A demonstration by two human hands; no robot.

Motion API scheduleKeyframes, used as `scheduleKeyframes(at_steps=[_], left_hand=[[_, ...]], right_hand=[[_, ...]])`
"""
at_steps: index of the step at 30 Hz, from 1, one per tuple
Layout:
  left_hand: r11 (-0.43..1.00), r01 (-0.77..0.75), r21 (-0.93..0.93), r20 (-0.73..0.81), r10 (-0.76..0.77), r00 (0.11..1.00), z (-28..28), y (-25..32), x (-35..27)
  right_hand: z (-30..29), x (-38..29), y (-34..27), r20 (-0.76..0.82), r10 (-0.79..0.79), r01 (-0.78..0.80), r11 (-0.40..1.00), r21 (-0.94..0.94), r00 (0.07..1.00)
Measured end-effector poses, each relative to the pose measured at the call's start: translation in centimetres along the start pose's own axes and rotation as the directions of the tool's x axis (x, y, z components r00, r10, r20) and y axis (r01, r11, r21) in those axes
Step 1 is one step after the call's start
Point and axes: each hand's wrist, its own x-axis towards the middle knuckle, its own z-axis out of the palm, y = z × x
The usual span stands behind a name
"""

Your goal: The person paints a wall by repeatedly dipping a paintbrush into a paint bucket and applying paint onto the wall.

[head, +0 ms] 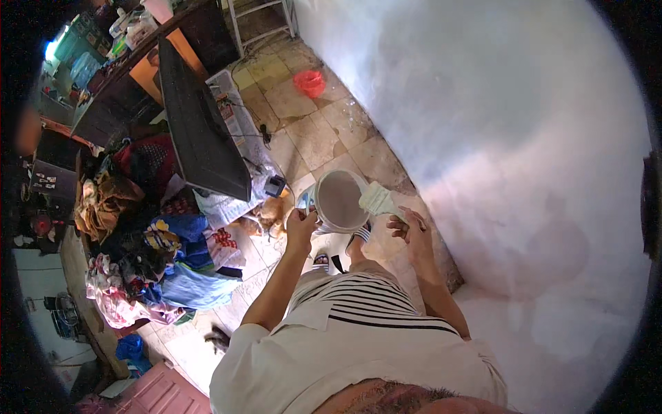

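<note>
My left hand (303,223) grips the near left side of a round plastic bucket (341,201), at its rim or handle. Greyish-white liquid, looking like paint, shows inside it. In my right hand (408,225) is the handle of a wide paintbrush (379,199), its pale, paint-coated head beside the bucket's right rim. Whether the bristles touch the rim, I cannot tell. Both are held in front of my body, above the tiled floor. A whitish wall (465,129) with patchy grey areas rises on my right.
A red plastic bag (309,84) lies on the tiles (295,98) near a metal ladder (264,35). Left are a flat black screen (199,119), heaped clothes (170,259) and cables. An orange cat (271,215) lies near my feet; a dark animal, perhaps a cat (218,339), is at lower left.
</note>
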Motion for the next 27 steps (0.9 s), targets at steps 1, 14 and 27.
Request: scheduleKeyframes(at_steps=[1,14,27], left_hand=[[1.000,0.007,-0.003,0.000,-0.007,1.000,-0.8,0.0,-0.5],[0.999,0.000,-0.055,0.068,0.004,0.998,-6.1,0.2,-4.3],[0.998,-0.016,-0.054,0.274,0.031,0.961,-1.0,1.3,-6.7]], right_hand=[[0.6,-0.5,0.3,-0.004,0.004,-0.004,1.000,-0.005,1.000],[3.7,-5.1,2.7,0.046,-0.041,0.048,0.986,-0.162,0.998],[2.4,-8.5,0.4,0.120,-0.199,0.232,0.819,-0.524,0.973]])
